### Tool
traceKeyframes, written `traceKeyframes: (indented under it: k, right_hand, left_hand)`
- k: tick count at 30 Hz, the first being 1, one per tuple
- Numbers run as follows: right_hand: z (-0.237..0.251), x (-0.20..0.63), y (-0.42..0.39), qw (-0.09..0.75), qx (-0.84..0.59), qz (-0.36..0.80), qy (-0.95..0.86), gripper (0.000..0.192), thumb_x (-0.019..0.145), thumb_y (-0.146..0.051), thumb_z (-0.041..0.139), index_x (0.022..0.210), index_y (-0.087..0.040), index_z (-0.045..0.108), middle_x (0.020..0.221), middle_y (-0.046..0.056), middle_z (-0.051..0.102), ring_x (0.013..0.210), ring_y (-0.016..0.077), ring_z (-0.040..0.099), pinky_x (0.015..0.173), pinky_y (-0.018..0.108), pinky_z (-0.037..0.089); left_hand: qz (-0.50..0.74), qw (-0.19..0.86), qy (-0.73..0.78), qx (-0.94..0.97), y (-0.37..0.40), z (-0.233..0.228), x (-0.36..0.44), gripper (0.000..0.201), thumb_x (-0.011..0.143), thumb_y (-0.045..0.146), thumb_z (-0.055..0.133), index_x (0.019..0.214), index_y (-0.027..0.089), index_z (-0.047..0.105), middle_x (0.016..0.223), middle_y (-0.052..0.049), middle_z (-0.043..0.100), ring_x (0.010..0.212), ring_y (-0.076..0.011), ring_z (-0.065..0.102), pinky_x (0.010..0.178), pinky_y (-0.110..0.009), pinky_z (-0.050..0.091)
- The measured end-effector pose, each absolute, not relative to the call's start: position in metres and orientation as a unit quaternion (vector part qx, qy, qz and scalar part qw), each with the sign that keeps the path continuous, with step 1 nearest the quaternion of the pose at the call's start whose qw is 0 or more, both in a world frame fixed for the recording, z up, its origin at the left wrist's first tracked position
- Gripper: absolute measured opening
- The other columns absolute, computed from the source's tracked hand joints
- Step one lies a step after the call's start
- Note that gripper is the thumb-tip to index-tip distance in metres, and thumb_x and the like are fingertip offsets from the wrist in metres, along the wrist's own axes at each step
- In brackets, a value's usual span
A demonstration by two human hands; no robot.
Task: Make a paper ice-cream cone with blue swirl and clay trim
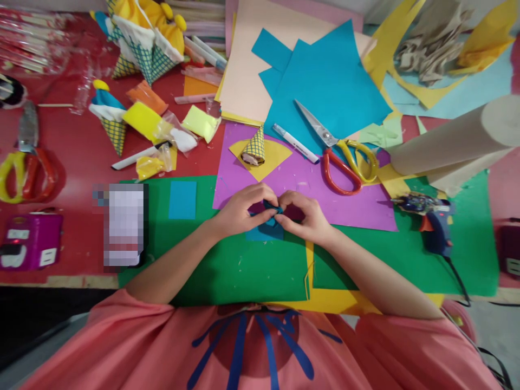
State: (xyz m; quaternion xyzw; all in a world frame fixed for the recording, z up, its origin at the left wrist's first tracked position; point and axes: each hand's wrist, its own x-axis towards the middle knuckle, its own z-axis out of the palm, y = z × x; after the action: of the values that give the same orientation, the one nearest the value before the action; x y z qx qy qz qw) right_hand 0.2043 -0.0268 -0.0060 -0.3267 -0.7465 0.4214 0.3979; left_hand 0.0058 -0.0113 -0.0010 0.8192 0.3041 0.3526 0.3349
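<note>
Small blue paper piece point(271, 208), dark teal and creased, pinched between the curled fingertips of my left hand point(239, 210) and my right hand point(305, 215), both closed on it. It sits above the near edge of the purple sheet point(309, 179), where that sheet overlaps the green sheet point(227, 265). Beyond my hands: a checked paper cone point(255, 147) lying on a yellow wedge, a white marker point(295, 143), and red-and-yellow scissors point(341, 154) across large blue sheets point(329, 81). To my right, a blue glue gun point(430, 219) rests on the green; a cardboard roll point(455, 143) lies behind it.
</note>
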Motion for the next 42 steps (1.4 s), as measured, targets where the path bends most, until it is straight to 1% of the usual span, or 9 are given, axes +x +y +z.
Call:
traceKeyframes:
  k: [3, 6, 12, 17, 22, 30, 34, 37, 42]
  right_hand:
    - [-0.0061, 0.2044, -0.0269, 0.396, -0.314, 0.414, -0.757, 0.011, 0.088, -0.023, 0.060, 0.081, -0.020, 0.052, 0.076, 0.002, 0.060, 0.068, 0.0125, 0.058, 0.065, 0.026, 0.050]
    - [-0.0064, 0.2043, -0.0271, 0.403, -0.306, 0.404, -0.762, 0.010, 0.089, -0.022, 0.058, 0.081, -0.020, 0.052, 0.076, 0.002, 0.061, 0.070, 0.0132, 0.059, 0.065, 0.027, 0.050]
    - [-0.0077, 0.2045, -0.0274, 0.437, -0.322, 0.373, -0.752, 0.008, 0.089, -0.018, 0.059, 0.083, -0.021, 0.054, 0.079, 0.003, 0.063, 0.072, 0.0129, 0.061, 0.067, 0.026, 0.052]
    - [-0.0075, 0.2045, -0.0275, 0.461, -0.364, 0.350, -0.730, 0.005, 0.089, -0.021, 0.062, 0.087, -0.021, 0.057, 0.082, 0.003, 0.067, 0.076, 0.0135, 0.066, 0.069, 0.026, 0.055]
    - [-0.0075, 0.2042, -0.0281, 0.459, -0.375, 0.367, -0.717, 0.004, 0.089, -0.023, 0.063, 0.091, -0.021, 0.060, 0.086, 0.004, 0.070, 0.076, 0.0133, 0.068, 0.068, 0.025, 0.056]
    - [-0.0060, 0.2042, -0.0263, 0.457, -0.368, 0.363, -0.724, 0.011, 0.089, -0.022, 0.064, 0.099, -0.021, 0.065, 0.098, 0.006, 0.073, 0.094, 0.0164, 0.070, 0.084, 0.031, 0.057]
    - [-0.0089, 0.2036, -0.0272, 0.453, -0.386, 0.389, -0.703, 0.012, 0.088, -0.023, 0.064, 0.100, -0.021, 0.065, 0.101, 0.006, 0.072, 0.097, 0.0165, 0.070, 0.084, 0.032, 0.058]
    - [-0.0101, 0.2030, -0.0280, 0.453, -0.394, 0.397, -0.694, 0.010, 0.088, -0.023, 0.064, 0.099, -0.021, 0.065, 0.099, 0.006, 0.072, 0.095, 0.0165, 0.070, 0.085, 0.033, 0.058]
    - [-0.0079, 0.2031, -0.0288, 0.436, -0.406, 0.394, -0.700, 0.010, 0.090, -0.025, 0.062, 0.098, -0.022, 0.065, 0.098, 0.007, 0.073, 0.093, 0.0175, 0.070, 0.084, 0.034, 0.058]
  left_hand:
    - [0.352, 0.322, 0.305, 0.824, -0.0115, -0.0016, 0.0062, 0.011, 0.090, 0.030, 0.060, 0.092, 0.020, 0.057, 0.087, -0.001, 0.066, 0.081, -0.0112, 0.063, 0.075, -0.023, 0.051]
    - [0.362, 0.314, 0.307, 0.823, -0.0121, -0.0027, 0.0057, 0.010, 0.089, 0.028, 0.062, 0.093, 0.020, 0.057, 0.086, -0.001, 0.066, 0.083, -0.0114, 0.064, 0.077, -0.024, 0.052]
    - [0.403, 0.301, 0.344, 0.793, -0.0131, 0.0000, 0.0036, 0.017, 0.087, 0.022, 0.064, 0.103, 0.020, 0.061, 0.110, -0.007, 0.066, 0.108, -0.0153, 0.063, 0.095, -0.031, 0.052]
    - [0.410, 0.256, 0.340, 0.806, -0.0134, -0.0007, 0.0046, 0.031, 0.080, 0.025, 0.073, 0.109, 0.020, 0.062, 0.116, -0.008, 0.066, 0.112, -0.0170, 0.063, 0.097, -0.032, 0.053]
    - [0.406, 0.230, 0.337, 0.818, -0.0149, -0.0025, 0.0054, 0.032, 0.083, 0.018, 0.070, 0.113, 0.020, 0.060, 0.119, -0.008, 0.067, 0.113, -0.0158, 0.064, 0.098, -0.031, 0.054]
    - [0.371, 0.275, 0.339, 0.820, -0.0140, -0.0042, 0.0061, 0.038, 0.087, 0.018, 0.063, 0.125, 0.020, 0.056, 0.129, -0.011, 0.063, 0.123, -0.0172, 0.059, 0.105, -0.033, 0.051]
    - [0.343, 0.314, 0.336, 0.819, -0.0140, -0.0048, 0.0071, 0.051, 0.085, 0.025, 0.066, 0.133, 0.021, 0.050, 0.134, -0.012, 0.060, 0.128, -0.0207, 0.057, 0.107, -0.036, 0.050]
    - [0.323, 0.311, 0.343, 0.825, -0.0147, -0.0059, 0.0077, 0.059, 0.083, 0.030, 0.070, 0.137, 0.021, 0.047, 0.135, -0.013, 0.059, 0.128, -0.0222, 0.057, 0.106, -0.037, 0.050]
    - [0.299, 0.290, 0.373, 0.829, -0.0166, -0.0065, 0.0079, 0.046, 0.087, 0.025, 0.064, 0.131, 0.021, 0.050, 0.124, -0.010, 0.066, 0.116, -0.0190, 0.064, 0.099, -0.033, 0.053]
